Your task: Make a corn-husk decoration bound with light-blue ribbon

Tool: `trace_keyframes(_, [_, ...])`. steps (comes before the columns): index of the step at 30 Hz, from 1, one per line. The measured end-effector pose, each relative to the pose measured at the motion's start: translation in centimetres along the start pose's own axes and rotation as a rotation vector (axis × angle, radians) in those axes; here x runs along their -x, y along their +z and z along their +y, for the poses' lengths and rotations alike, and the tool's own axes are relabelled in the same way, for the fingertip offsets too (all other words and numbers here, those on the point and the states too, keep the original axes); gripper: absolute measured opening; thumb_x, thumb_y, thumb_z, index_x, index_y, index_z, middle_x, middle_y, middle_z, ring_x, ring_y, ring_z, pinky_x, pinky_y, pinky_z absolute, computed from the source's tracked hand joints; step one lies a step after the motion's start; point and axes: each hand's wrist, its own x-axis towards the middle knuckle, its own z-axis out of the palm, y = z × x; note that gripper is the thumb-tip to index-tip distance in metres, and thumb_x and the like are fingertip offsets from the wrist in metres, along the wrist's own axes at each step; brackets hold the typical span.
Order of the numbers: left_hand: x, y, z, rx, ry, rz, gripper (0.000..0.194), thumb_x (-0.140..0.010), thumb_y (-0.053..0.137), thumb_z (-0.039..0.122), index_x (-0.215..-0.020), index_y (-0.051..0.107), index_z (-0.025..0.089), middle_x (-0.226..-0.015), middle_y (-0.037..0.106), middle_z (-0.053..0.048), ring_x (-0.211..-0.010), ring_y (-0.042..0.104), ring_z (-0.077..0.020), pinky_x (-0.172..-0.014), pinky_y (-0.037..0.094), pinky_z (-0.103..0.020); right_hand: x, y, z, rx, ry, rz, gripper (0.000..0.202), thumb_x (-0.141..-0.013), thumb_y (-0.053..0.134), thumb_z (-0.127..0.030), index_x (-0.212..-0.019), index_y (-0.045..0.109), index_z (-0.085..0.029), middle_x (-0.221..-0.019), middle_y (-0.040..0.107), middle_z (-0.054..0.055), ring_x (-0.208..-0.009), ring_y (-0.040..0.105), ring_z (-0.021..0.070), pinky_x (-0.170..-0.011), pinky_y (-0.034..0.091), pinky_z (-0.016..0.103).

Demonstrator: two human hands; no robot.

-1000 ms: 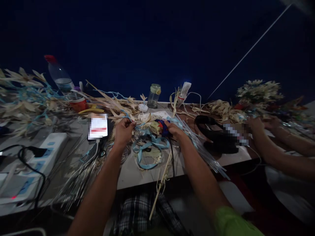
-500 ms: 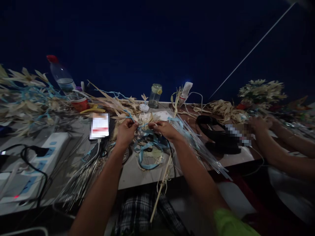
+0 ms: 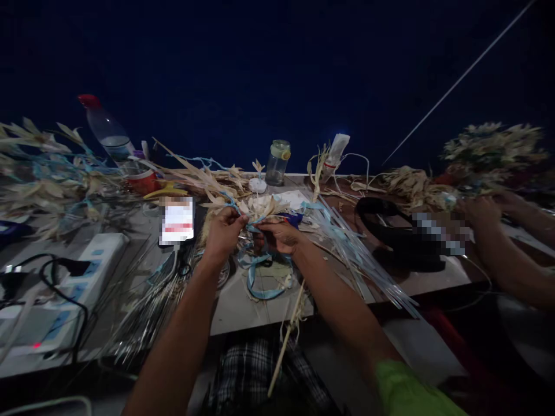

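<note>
Right hand (image 3: pixel 280 236) off blue-and-red object (image 3: pixel 294 219), drawn in close to left hand (image 3: pixel 223 232), now pinching blue-wrapped stem (image 3: pixel 252 223). Pale flower bunch (image 3: pixel 494 147) farther right in view.

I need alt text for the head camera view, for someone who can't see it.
A left hand and right hand pinch a thin blue strand over a cluttered table. Pale flowers stand toward both sides; a lit phone and white power strip lie left, another person's hands right.
</note>
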Motion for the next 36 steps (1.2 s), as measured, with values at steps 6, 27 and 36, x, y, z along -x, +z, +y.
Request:
trace_keyframes(6, [0.0,0.1,-0.3,-0.163,0.066,0.011,0.016,-0.069,0.056,0.03,-0.066,0.051,0.016,-0.055,0.048,0.005,-0.05,0.041,-0.0082,-0.049,0.029,-0.021,0.2,0.7,0.7,0.035,-0.024,0.249,0.024,-0.055,0.073,-0.021,-0.065,0.052,-0.015,-0.054,0.054,-0.004,-0.042,0.042,0.0056,-0.044,0.032,0.02])
trace_keyframes(27, [0.2,1.3,-0.6,-0.469,0.102,0.066,0.016,-0.072,0.052,0.031,-0.064,0.051,0.017,-0.061,0.052,0.0,-0.058,0.047,-0.0131,-0.057,0.032,-0.025,0.5,2.5,4.5,1.632,-0.84,0.759,0.017,-0.08,0.049,-0.028,-0.083,0.059,-0.015,-0.08,0.054,0.008,-0.08,0.047,0.02,-0.073,0.037,0.031])
trace_keyframes(36, [0.3,0.1,0.1,-0.123,0.009,-0.144,0.025,-0.077,0.044,0.035,-0.073,0.059,0.016,-0.059,0.056,0.0,-0.046,0.042,-0.0097,-0.048,0.032,-0.024,0.8,1.7,3.5,1.618,-0.909,0.812,0.016,-0.079,0.044,-0.019,-0.083,0.059,-0.014,-0.078,0.055,0.008,-0.076,0.049,0.0182,-0.07,0.039,0.028])
